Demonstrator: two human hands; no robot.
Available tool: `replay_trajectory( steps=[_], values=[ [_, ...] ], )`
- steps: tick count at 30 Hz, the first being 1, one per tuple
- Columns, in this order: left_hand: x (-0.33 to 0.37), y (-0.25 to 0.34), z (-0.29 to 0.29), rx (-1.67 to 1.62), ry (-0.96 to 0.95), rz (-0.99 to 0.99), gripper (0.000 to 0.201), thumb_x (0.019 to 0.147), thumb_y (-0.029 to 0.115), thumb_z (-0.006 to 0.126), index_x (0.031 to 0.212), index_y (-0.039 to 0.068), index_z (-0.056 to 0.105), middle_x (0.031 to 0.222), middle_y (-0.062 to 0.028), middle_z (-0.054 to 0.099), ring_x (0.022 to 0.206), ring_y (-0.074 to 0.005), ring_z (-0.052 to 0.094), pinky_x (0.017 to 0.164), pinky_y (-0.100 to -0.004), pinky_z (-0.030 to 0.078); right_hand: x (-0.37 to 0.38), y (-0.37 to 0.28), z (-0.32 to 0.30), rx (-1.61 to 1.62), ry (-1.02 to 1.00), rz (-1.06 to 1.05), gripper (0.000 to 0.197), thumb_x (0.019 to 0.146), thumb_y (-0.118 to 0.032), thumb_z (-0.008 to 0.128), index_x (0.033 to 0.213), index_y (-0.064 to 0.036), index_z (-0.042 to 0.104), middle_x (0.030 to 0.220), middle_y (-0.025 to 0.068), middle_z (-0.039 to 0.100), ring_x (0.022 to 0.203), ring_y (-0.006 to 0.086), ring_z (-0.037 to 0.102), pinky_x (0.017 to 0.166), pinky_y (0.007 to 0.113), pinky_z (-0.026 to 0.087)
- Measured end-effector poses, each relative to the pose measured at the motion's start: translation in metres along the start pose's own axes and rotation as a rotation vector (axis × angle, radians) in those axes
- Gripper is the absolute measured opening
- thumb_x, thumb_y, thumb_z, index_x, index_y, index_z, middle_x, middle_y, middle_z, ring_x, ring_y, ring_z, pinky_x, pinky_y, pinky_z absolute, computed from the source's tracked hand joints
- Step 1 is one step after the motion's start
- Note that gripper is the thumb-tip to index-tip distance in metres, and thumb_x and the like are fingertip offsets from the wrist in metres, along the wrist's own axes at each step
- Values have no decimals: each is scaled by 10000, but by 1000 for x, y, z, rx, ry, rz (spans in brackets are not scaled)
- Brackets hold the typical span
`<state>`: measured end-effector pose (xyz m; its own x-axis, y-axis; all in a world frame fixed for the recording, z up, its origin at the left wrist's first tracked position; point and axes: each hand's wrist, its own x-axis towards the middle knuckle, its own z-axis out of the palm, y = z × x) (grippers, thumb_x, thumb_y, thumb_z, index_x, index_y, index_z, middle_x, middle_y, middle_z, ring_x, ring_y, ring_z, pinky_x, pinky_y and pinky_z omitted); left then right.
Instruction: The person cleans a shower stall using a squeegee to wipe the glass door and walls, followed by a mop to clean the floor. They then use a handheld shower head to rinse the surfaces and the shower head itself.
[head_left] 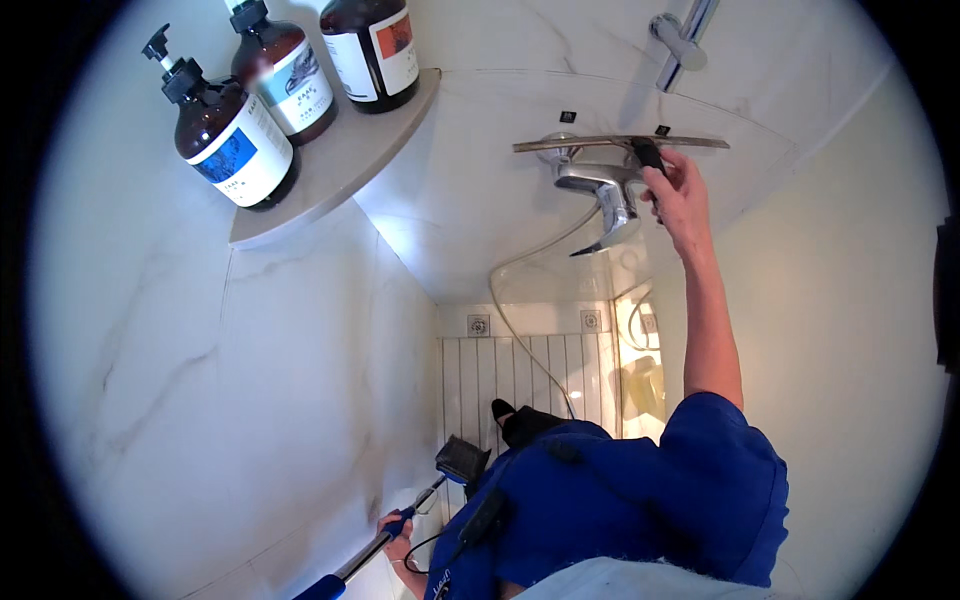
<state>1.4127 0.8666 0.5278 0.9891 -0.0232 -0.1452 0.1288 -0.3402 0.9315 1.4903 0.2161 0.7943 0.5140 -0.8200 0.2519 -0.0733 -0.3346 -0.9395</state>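
Note:
My right hand (682,200) is closed around the black handle of a squeegee (690,142). Its long thin blade lies level along the marble wall, just above the chrome shower mixer tap (605,190), and partly covers the tap's upper side. Low at the left, my left hand (396,535) grips a metal pole with blue sleeves (365,557). A dark, blocky scrubber head (462,459) sits at the pole's upper end, close to my body. Whether that head touches anything cannot be made out.
A corner shelf (335,190) at the upper left carries brown pump bottles (240,150). A pale shower hose (500,300) hangs from the tap toward the slatted floor (480,370). A chrome rail bracket (680,45) is above right. Beside my right arm stands a pale panel (820,330).

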Motion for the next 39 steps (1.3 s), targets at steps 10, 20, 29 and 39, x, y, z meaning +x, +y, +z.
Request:
replay_trajectory(
  steps=[10,20,29,39],
  values=[
    [-6,-25,-1,-59,94,-69,308,595,-104,661,818,69,538,951,-122,579,878,-217,548,757,-311,468,-19,12,22,-409,48,-359,408,768,-306,598,1042,-8,545,1020,166,551,941,278,531,827,343,410],
    [-3,-8,-2,-81,48,-79,277,609,10,715,824,68,551,946,-135,596,866,-228,568,791,-329,456,-27,2,32,-36,193,-218,375,852,-340,505,930,6,628,833,72,625,826,126,532,741,240,403],
    [1,-12,-12,-53,-96,-158,279,600,-81,651,812,75,558,974,-142,585,924,-227,551,839,-340,431,-93,66,-44,-96,414,50,374,850,-385,483,895,-42,623,890,43,631,868,131,560,715,289,396],
    [-4,-17,-12,-134,-103,-103,280,646,19,702,871,77,545,1044,-153,544,980,-239,511,856,-349,416,-226,226,-57,-213,15,729,217,794,-233,566,924,-60,591,832,31,606,714,127,589,546,251,419]
  ],
)
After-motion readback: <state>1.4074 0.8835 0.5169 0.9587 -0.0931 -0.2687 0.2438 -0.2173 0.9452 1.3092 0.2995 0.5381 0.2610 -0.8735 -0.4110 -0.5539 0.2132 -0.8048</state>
